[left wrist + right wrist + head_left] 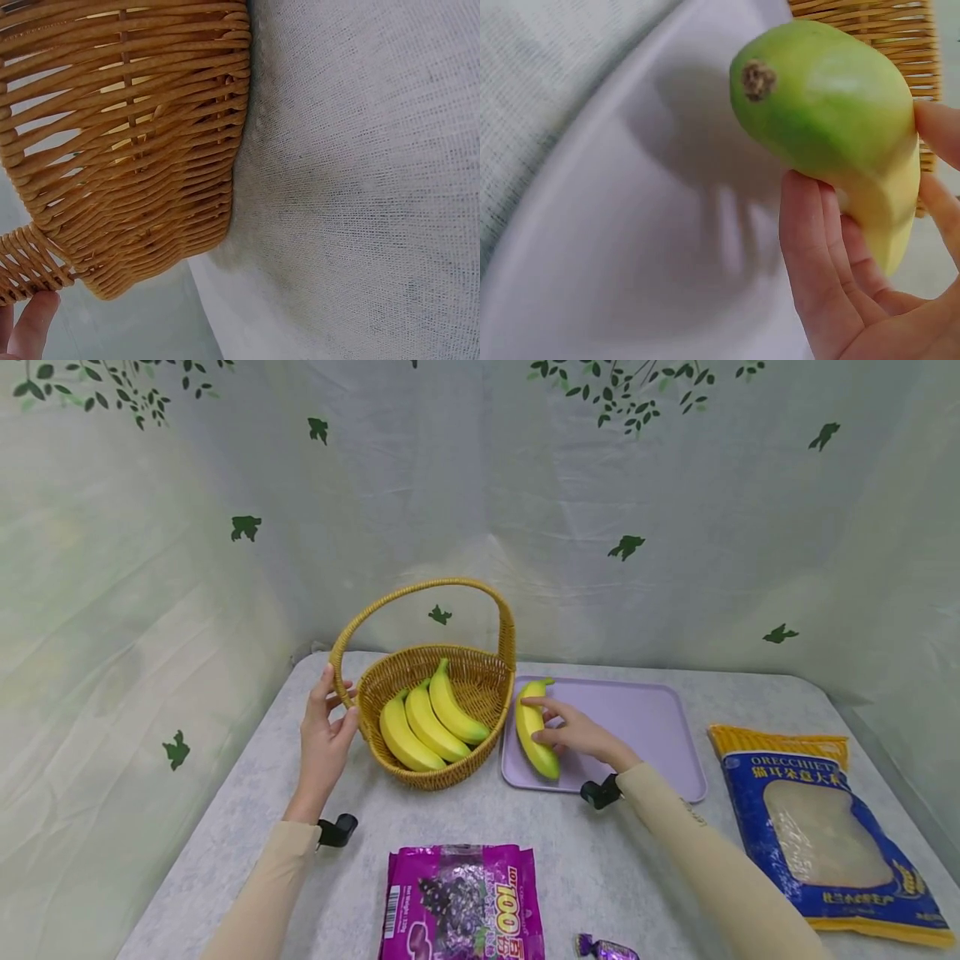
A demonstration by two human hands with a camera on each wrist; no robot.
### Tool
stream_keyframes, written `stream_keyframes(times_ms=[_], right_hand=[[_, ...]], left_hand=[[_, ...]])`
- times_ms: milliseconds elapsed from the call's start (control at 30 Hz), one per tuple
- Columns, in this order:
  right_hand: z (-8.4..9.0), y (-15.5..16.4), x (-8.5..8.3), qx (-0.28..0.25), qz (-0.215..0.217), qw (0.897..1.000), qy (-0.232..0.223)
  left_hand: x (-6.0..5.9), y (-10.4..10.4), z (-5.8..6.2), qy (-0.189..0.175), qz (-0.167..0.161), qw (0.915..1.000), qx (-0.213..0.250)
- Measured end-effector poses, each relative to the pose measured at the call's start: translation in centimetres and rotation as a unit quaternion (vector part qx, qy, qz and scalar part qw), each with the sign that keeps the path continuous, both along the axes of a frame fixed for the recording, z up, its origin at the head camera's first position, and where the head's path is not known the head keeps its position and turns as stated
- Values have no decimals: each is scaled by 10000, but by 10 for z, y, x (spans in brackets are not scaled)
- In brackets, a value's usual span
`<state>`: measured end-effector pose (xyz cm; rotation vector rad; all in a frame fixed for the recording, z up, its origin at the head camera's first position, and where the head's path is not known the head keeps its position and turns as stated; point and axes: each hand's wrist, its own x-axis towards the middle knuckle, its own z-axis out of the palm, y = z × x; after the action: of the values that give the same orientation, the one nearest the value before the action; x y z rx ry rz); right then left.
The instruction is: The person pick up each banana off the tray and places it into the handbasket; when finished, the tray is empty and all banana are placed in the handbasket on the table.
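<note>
A yellow wicker basket [431, 781] stands on the table with several bananas [423, 724] lying inside. My left hand [327, 743] holds the basket's tall handle [339, 652] near its left base, thumb in front and fingers behind. In the left wrist view, fingertips [37, 319] touch the handle's woven underside. Right of the basket, my right hand [573, 731] grips a single banana [534, 735] over the left part of a lilac tray [622, 718]. The right wrist view shows the banana's green end [802, 97] pointing toward the camera, with fingers on both sides.
A purple candy bag [461, 902] lies at the front of the table, with one wrapped candy [607, 947] to its right. On the right lies a blue and yellow pasta bag [825, 835]. A pale curtain [480, 510] with leaf and bird prints hangs behind the table.
</note>
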<state>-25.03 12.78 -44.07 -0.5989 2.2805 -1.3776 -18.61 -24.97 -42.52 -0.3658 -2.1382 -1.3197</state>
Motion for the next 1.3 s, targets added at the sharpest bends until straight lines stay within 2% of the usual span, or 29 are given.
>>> stream_keyframes(times_ms=[100,333,500,733,1067,1200,1300], right_hand=[[10,3,2,-165,152,9997,7],[33,2,8,-502,538,9972,-165],[46,-7,11,-551,891,9942,-230],[55,-32,3,-593,1150,9906,-436],[58,-72,-31,-467,1162,9889,-803],[58,-84,-40,-501,1043,9895,-861],[57,-90,-43,-389,979,9917,-739]], left_hand=[[2,1,3,-4,7,10000,4],[18,15,27,69,-98,9999,31],[21,16,29,46,-96,9999,0],[19,16,27,78,-128,9999,18],[18,16,24,106,-69,9999,-18],[10,9,12,129,-31,9999,-13],[3,3,3,113,-21,9999,38]])
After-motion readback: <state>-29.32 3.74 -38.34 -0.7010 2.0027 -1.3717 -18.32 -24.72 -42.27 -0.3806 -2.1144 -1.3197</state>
